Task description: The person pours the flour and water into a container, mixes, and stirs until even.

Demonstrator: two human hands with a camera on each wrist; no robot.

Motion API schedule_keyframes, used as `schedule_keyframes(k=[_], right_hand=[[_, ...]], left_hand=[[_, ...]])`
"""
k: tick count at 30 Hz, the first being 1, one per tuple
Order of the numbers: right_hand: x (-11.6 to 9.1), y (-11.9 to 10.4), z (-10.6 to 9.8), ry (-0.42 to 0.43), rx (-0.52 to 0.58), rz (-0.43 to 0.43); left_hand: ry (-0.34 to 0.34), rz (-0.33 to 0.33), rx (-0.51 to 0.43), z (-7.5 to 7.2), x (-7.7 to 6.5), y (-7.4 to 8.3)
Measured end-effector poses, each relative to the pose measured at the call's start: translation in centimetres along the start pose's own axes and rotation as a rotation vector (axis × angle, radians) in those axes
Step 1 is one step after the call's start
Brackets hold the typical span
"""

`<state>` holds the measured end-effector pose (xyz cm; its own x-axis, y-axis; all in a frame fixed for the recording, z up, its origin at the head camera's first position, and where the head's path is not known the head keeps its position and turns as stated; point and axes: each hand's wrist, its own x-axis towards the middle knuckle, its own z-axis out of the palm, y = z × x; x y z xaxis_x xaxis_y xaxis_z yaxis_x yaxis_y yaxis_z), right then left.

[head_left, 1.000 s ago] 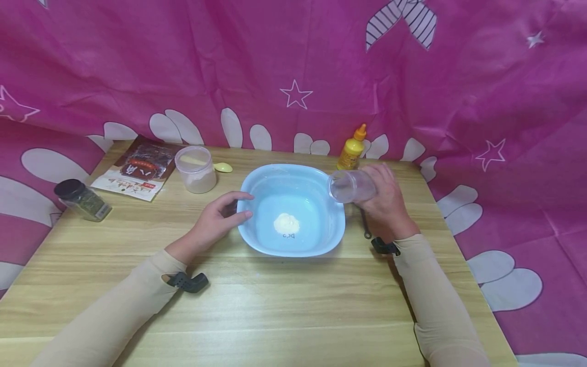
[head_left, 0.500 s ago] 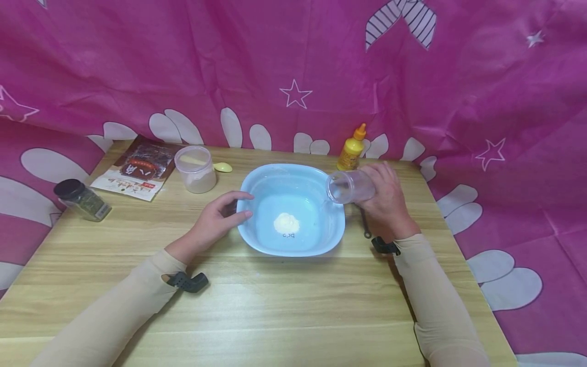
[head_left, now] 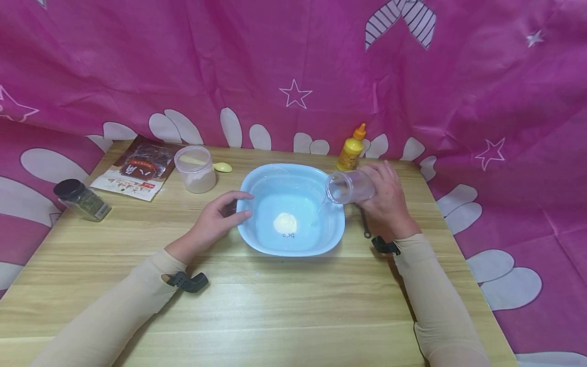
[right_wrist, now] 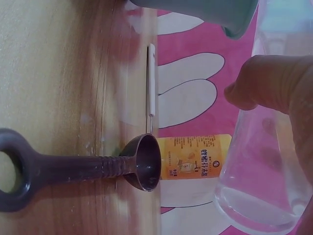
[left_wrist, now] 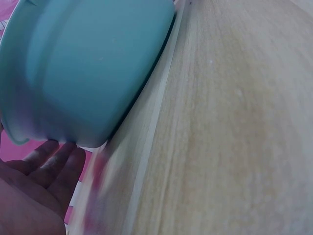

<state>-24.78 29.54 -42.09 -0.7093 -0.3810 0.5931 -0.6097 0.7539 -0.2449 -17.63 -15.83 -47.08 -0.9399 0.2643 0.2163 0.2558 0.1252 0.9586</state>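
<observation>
A light blue plastic basin (head_left: 293, 245) sits mid-table with a mound of white powder (head_left: 285, 224) on its bottom. At its left side, my left hand (head_left: 223, 214) grips the rim, thumb and index fingertip over the edge. In the left wrist view, other fingers (left_wrist: 54, 166) rest against the basin's outer wall. My right hand (head_left: 386, 196) holds a clear plastic cup (head_left: 350, 187) on its side, mouth tilted over the basin's right rim. Clear liquid runs thinly from the cup into the basin. Some liquid shows inside the cup in the right wrist view.
Below the right hand lies a dark measuring spoon (right_wrist: 83, 167); behind stands a yellow squeeze bottle (head_left: 351, 152). At left are a lidded tub of powder (head_left: 196, 171), a pale yellow spoon (head_left: 223, 167), a brown-and-white packet (head_left: 137, 168) and a black-capped spice jar (head_left: 82, 200).
The cup has tipped slightly further and shifted a little left. A thin stream now shows at its mouth, and the liquid in the basin ripples near the powder. My left hand stays put.
</observation>
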Motion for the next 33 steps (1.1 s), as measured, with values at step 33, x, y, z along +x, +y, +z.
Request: schedule_keyframes(k=[33], right_hand=[[-0.13,-0.16,-0.16,-0.033,-0.052,0.021]], left_hand=[[-0.003,-0.003,-0.005,-0.02,-0.01,-0.05]])
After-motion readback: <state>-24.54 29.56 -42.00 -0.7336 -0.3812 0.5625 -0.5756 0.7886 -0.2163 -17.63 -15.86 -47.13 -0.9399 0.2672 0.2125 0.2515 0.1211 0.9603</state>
